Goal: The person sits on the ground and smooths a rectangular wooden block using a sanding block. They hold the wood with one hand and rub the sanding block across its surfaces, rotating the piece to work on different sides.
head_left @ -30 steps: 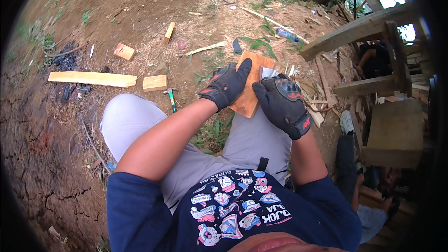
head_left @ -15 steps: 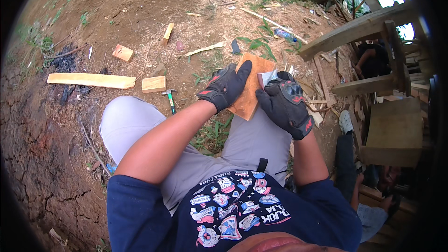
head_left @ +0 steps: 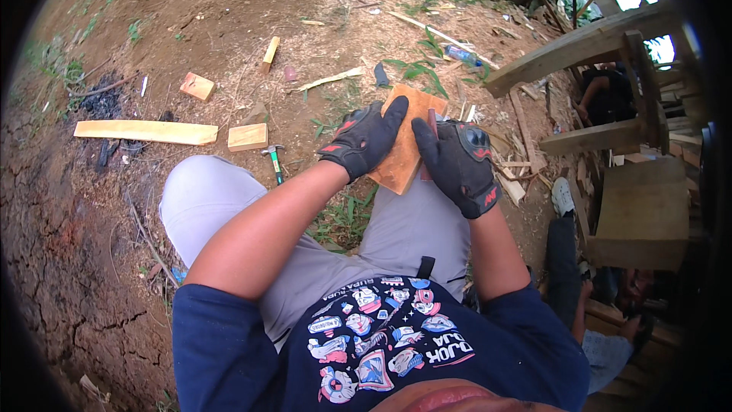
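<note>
The left hand (head_left: 361, 140), its fingers gripping the wooden block (head_left: 403, 154) over the right thigh (head_left: 412, 229), could lose it if the right hand (head_left: 457, 164), fingers partly closed on a reddish sheet (head_left: 431, 121) against the block's edge, pressed too hard or unevenly.

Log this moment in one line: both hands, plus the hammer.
left hand: holds block; right hand: holds sheet against block's side; hammer: on ground

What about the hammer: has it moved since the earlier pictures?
No, neither way: the hammer lies at the same spot beside the nearest wood block.
</note>
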`<state>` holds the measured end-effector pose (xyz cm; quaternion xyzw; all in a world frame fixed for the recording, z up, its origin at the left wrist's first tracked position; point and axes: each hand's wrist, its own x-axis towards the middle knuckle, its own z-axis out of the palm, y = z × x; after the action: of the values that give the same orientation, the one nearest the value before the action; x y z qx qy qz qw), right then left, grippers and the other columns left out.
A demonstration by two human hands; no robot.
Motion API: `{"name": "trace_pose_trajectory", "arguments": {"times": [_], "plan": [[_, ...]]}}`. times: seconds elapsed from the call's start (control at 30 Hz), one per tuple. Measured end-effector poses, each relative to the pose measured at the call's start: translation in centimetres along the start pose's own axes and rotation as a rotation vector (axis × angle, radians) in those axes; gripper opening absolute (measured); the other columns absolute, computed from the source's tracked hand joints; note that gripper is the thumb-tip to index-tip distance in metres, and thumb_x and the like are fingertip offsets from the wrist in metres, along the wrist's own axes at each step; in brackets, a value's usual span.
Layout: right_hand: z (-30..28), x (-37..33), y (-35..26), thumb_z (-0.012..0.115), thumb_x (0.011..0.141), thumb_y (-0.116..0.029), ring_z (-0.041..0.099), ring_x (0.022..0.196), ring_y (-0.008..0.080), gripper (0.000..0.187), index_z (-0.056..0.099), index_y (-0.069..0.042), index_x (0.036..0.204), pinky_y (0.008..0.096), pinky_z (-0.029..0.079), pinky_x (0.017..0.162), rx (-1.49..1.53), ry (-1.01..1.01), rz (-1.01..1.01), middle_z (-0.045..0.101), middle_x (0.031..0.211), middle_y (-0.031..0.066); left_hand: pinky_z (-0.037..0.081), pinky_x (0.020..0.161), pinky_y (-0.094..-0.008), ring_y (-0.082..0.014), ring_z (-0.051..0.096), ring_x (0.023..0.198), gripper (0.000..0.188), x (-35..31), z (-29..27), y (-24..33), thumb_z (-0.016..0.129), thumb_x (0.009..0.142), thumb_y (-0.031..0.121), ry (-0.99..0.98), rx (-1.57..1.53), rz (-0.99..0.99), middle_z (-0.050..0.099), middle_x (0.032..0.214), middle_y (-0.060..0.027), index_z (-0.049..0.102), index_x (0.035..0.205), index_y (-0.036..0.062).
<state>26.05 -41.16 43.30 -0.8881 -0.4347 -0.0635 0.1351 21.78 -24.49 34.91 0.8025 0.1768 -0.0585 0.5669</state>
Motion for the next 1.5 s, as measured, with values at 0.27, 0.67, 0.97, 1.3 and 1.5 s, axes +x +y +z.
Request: {"name": "trace_pose_trajectory", "arguments": {"times": [0.27,0.67,0.97,1.3,1.5], "plan": [[-2.3,0.8,0.1,0.051,0.107,-0.039,0.066,0.06,0.0309,0.048,0.073,-0.002,0.085,0.0453,0.052,0.065,0.247,-0.361,0.259,0.061,0.054,0.0082,0.045,0.109,-0.0507,-0.0484,0.059,0.127,0.079,-0.2,-0.1,-0.3,0.033,0.105,0.064,0.01,0.028,-0.013,0.064,0.132,-0.0321,0.063,0.132,-0.0037],[2.9,-2.0,2.1,0.052,0.105,-0.013,0.065,0.07,0.0329,0.024,0.065,-0.002,0.122,0.0475,0.048,0.063,-0.175,0.164,-0.233,0.066,0.074,0.012,0.047,0.103,-0.0523,-0.049,0.063,0.118,0.078,0.0,0.1,-0.6,0.034,0.105,0.065,0.018,0.04,0.008,0.068,0.122,-0.0326,0.066,0.123,-0.0044],[1.0,1.3,1.9,0.051,0.107,-0.015,0.063,0.062,0.0333,0.023,0.068,-0.001,0.113,0.0491,0.048,0.06,-0.208,-0.09,-0.036,0.062,0.066,0.0118,0.047,0.105,-0.0528,-0.0483,0.062,0.121,0.077,-1.0,1.1,0.1,0.034,0.105,0.065,0.068,0.011,-0.065,0.068,0.123,-0.0313,0.065,0.127,-0.0021],[1.1,-1.9,-0.5,0.054,0.104,-0.016,0.066,0.071,0.0331,0.027,0.065,0.0,0.124,0.0465,0.048,0.06,-0.231,-0.116,-0.044,0.071,0.087,0.0138,0.05,0.101,-0.0545,-0.0498,0.066,0.112,0.078,-1.4,0.6,0.1,0.037,0.105,0.064,0.118,0.052,-0.011,0.07,0.116,-0.0329,0.064,0.124,-0.0067],[1.8,1.9,1.8,0.05,0.105,-0.016,0.069,0.08,0.0363,0.032,0.062,0.001,0.129,0.0467,0.054,0.069,-0.254,-0.027,-0.1,0.071,0.09,0.0163,0.049,0.102,-0.0547,-0.0508,0.063,0.118,0.082,-1.3,1.0,-0.7,0.037,0.104,0.065,0.129,0.054,-0.056,0.066,0.123,-0.0355,0.063,0.13,-0.0081]]}}
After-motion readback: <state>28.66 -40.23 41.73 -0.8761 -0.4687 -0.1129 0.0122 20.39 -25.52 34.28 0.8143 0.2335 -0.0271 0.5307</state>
